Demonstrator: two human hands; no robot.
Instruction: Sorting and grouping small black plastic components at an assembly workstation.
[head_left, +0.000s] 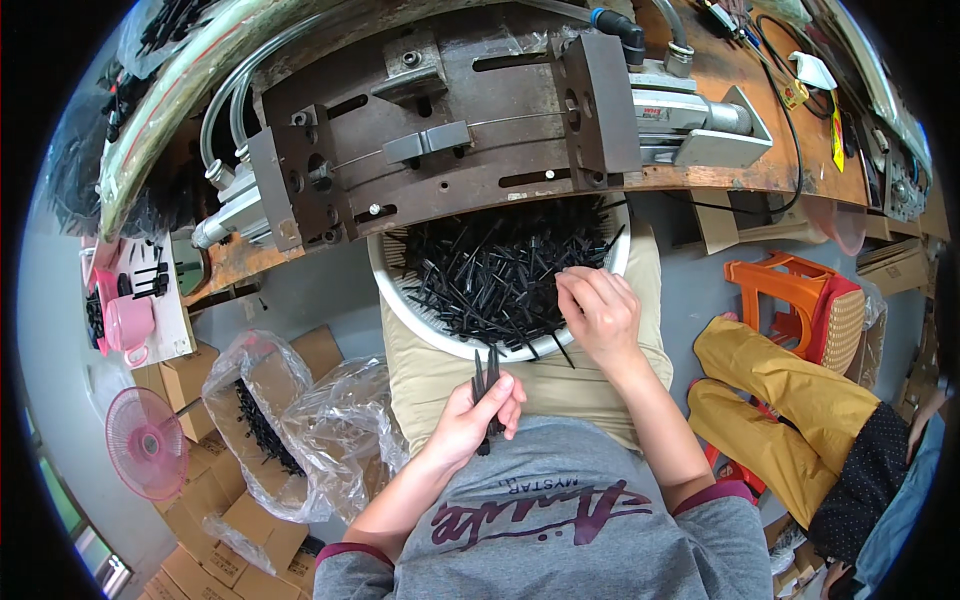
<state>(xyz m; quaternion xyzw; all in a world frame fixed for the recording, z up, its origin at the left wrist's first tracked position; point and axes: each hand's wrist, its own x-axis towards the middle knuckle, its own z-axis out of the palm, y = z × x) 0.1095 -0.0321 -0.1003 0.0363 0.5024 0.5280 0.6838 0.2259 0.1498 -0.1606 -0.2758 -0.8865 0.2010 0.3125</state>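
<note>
My left hand (465, 420) is closed around a small bunch of slender black pieces (486, 372). Their narrow ends point up and away from me, and their lower ends show below my fingers. A round white basin (412, 318) rests on my lap, heaped with many similar black pieces (490, 275). At the basin's right side, my right hand (603, 315) is above the pile with its fingers curled and pinched together. Whatever those fingertips hold, if anything, is hidden. One black piece (564, 350) sticks out over the basin's near rim beside that hand.
A brown metal fixture (500, 160) with air cylinders (690, 118) stands on the wooden bench (815, 170) just beyond the basin. Left are a pink fan (147, 443) and a plastic-lined box (262, 425); right, an orange stool (775, 295) and a seated person (790, 420).
</note>
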